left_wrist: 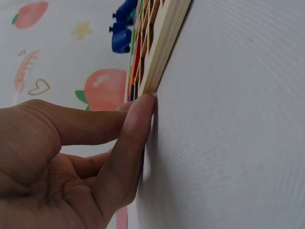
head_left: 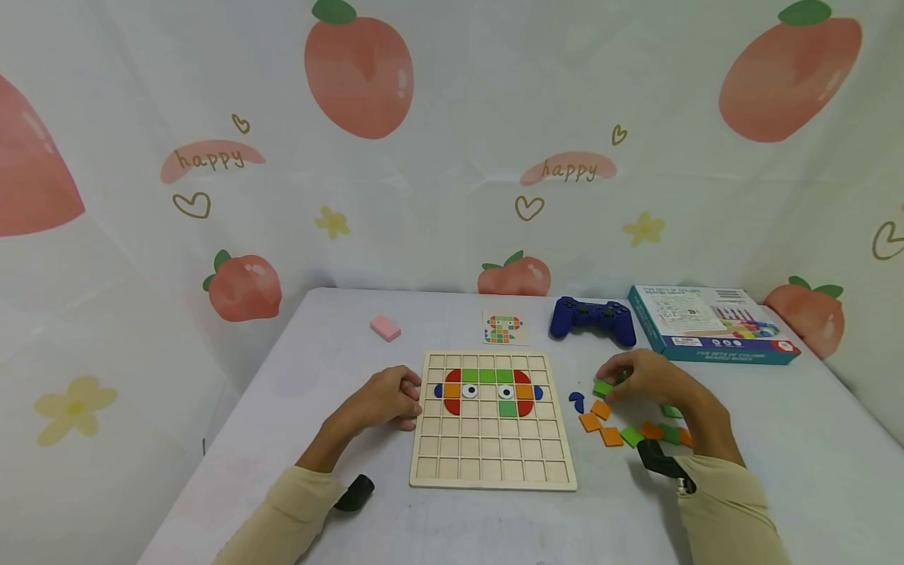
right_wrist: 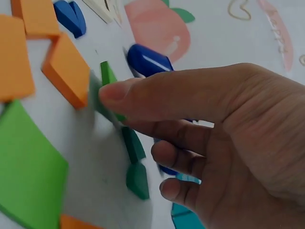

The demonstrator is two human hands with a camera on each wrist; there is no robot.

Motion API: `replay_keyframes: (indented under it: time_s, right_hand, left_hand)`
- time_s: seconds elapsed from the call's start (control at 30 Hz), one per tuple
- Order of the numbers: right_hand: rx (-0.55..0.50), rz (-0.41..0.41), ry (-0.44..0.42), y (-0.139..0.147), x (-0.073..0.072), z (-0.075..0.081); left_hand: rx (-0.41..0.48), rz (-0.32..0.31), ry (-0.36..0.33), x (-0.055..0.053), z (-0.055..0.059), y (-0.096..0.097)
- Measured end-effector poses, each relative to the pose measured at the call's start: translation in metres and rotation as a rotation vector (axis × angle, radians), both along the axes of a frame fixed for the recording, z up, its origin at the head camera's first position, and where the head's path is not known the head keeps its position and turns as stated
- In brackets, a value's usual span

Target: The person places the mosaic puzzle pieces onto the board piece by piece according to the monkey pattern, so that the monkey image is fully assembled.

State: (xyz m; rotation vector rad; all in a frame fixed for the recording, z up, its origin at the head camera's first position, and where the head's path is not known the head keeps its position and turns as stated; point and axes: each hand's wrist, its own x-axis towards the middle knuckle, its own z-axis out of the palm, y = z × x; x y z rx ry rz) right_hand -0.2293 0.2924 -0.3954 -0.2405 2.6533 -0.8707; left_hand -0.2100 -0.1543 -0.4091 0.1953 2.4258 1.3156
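We see a flat square-celled light-wood grid board (head_left: 469,448) on the white table (head_left: 487,530); all places here go by that board. Left hand (head_left: 387,399) is at its left edge, fingers bent and touching the rim; we can't tell if they pinch it or only rest against it. Right hand (head_left: 650,378) is right of the board, narrow grip, thumb and index finger pinching a thin light green square tile (head_left: 603,388). On the board's upper part we count red rounded-corner pieces (head_left: 453,377), orange squares (head_left: 451,391), green squares (head_left: 487,376), two white eye tiles (head_left: 505,392) and blue half-round pieces (head_left: 538,392) at the sides. Just right of the board we note small dark blue curved pieces (head_left: 577,401), then loose orange square tiles (head_left: 589,423) and more loose green pieces (head_left: 631,436). Behind the board: a printed pattern card (head_left: 506,327). Behind and right: a dark blue game controller (head_left: 593,320), then a flat teal printed box (head_left: 713,323). Behind and left: a pink rectangular block (head_left: 384,328).
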Motion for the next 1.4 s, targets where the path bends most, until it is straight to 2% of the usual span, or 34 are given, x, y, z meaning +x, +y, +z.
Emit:
replay_keyframes:
  time_s: [0.23,0.7,1.0,1.2,1.4]
  right_hand:
    - [-0.002,0.004,0.015,-0.026,-0.002,0.001]
    - [-0.061,0.104,0.107,-0.077,-0.006,-0.002]
    - [-0.138,0.174,0.149,-0.104,-0.001,0.0]
    - [-0.128,0.225,0.248,-0.122,0.004,-0.002]
    - [-0.129,0.227,0.258,-0.14,0.012,0.0]
  left_hand:
    - [0.001,-0.002,0.0,0.0,0.0,-0.001]
    - [0.027,0.005,-0.008,0.0,0.0,0.0]
    - [0.027,0.005,-0.007,0.001,0.002,0.0]
    - [0.019,0.004,-0.006,0.001,0.003,0.0]
    - [0.017,0.013,-0.015,0.002,0.003,0.0]
